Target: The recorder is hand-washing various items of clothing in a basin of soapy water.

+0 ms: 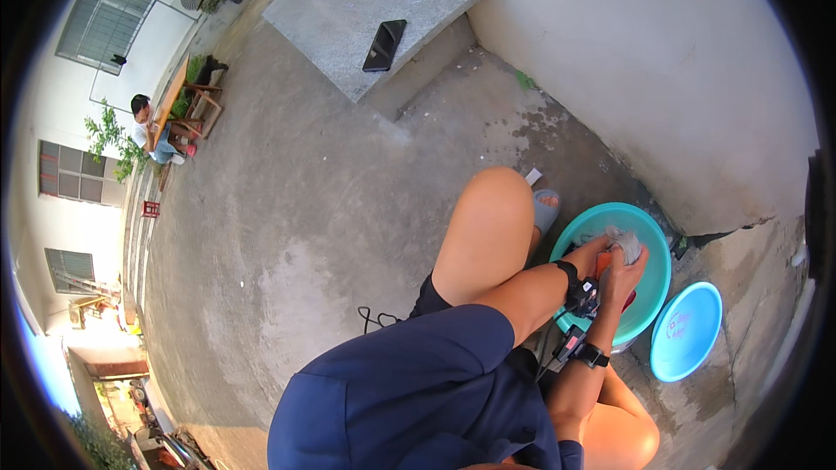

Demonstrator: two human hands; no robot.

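Note:
A wet-looking grey cloth (625, 245) is bunched between my two hands over a teal plastic basin (661, 274). My right hand (628, 269), with a black watch (592, 355) on its wrist, closes around the near side of the cloth. My left hand (603, 245) grips the cloth from the other side and is partly hidden by it. Close under the hands shows something orange (602, 264). A dark red piece of cloth (629, 301) lies in the basin, largely behind my right forearm. Black straps with small devices (583, 297) sit on my forearms.
A light-blue basin (686, 333) bearing print stands beside the teal one, near the wall (653, 65). A black smartphone (384, 46) lies on a concrete slab (326, 6). Across the concrete yard, a person (147, 130) sits at a wooden table (172, 101).

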